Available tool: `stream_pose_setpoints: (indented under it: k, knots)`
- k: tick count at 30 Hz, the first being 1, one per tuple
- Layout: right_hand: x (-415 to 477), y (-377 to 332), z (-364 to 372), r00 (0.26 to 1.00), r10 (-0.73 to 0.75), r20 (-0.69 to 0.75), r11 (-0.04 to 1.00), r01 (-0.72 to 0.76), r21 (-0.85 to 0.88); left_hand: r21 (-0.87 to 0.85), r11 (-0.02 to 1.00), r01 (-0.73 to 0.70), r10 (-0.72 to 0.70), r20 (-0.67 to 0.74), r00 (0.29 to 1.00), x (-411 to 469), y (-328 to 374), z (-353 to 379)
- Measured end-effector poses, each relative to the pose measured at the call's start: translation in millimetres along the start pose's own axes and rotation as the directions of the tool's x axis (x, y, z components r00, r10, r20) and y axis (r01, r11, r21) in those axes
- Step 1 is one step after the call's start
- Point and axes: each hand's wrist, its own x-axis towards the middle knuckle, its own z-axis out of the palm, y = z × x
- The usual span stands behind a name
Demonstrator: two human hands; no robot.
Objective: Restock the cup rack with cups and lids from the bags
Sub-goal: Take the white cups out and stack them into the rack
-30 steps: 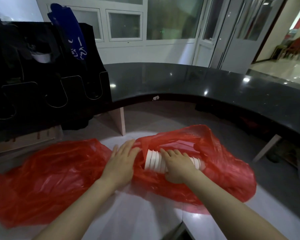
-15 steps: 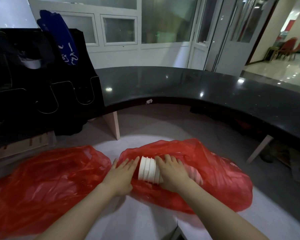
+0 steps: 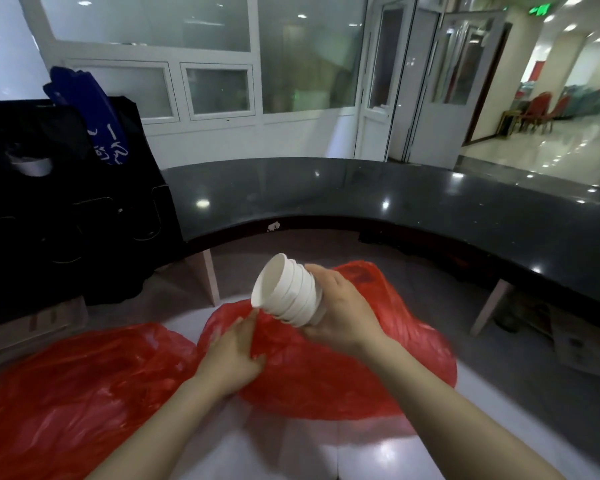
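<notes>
cup stack [image 3: 291,292] rose clear of right red bag [image 3: 343,375] — right hand [image 3: 343,313] fingers clamped round it, mid-air | left hand [image 3: 234,355] fingers straight, pressed bag | cup rack [image 3: 66,209] far left — not yet restocked

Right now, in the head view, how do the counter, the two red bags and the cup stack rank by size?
1. Counter
2. Left bag and right bag: too alike to rank
3. Cup stack: smallest, though held nearer the camera
</notes>
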Motion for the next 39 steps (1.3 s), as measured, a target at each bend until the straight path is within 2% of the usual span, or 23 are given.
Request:
stream_pose_setpoints:
  k: [2, 4, 6, 7, 11, 14, 17, 20, 25, 28, 33, 39]
  knots:
    - [-2, 3, -6, 0.998, 0.001, -0.056, 0.999, 0.001, 0.043, -0.377, 0.925, -0.053, 0.023, -0.084, 0.996, 2, 28, -13]
    - [-4, 7, -11, 0.994, 0.001, -0.110, 0.997, 0.007, 0.071, -0.675, 0.731, -0.100, 0.046, -0.098, 0.994, 6, 55, -20]
    - [-9, 12, -18, 0.990, 0.013, -0.139, 0.994, 0.002, 0.108, -0.827, 0.551, -0.116, 0.035, -0.115, 0.993, 12, 76, -21]
    - [-12, 14, -21, 0.990, 0.009, -0.138, 0.993, 0.008, 0.119, -0.857, 0.498, -0.129, 0.011, -0.143, 0.990, 14, 86, -20]
    - [-26, 33, -36, 0.998, 0.023, -0.062, 0.996, -0.017, 0.086, -0.898, 0.412, -0.155, -0.126, -0.224, 0.966, 22, 113, -13]
    - [-42, 58, -48, 0.997, 0.070, -0.032, 0.993, -0.073, -0.093, -0.924, 0.369, -0.103, -0.159, -0.171, 0.972, 24, 124, -1]
    - [-67, 88, -53, 0.979, 0.203, 0.004, 0.952, -0.196, -0.236, -0.953, 0.297, -0.065, -0.211, -0.132, 0.969, 21, 130, 12]
    - [-89, 124, -55, 0.942, 0.331, 0.053, 0.908, -0.303, -0.288, -0.964, 0.262, -0.048, -0.247, -0.115, 0.962, 25, 132, 20]
    - [-119, 179, -61, 0.836, 0.543, 0.077, 0.832, -0.525, -0.179, -0.983, 0.182, -0.019, -0.288, -0.072, 0.955, 34, 132, 18]
    - [-133, 197, -51, 0.799, 0.595, 0.092, 0.804, -0.593, -0.051, -0.988, 0.154, 0.007, -0.332, -0.045, 0.942, 38, 128, 13]
    - [-133, 197, -25, 0.827, 0.555, 0.087, 0.830, -0.558, 0.006, -0.985, 0.172, 0.028, -0.434, -0.050, 0.899, 39, 106, -4]
    - [-122, 176, 0, 0.894, 0.426, 0.137, 0.896, -0.438, 0.070, -0.995, 0.099, 0.018, -0.504, -0.034, 0.863, 30, 75, -9]
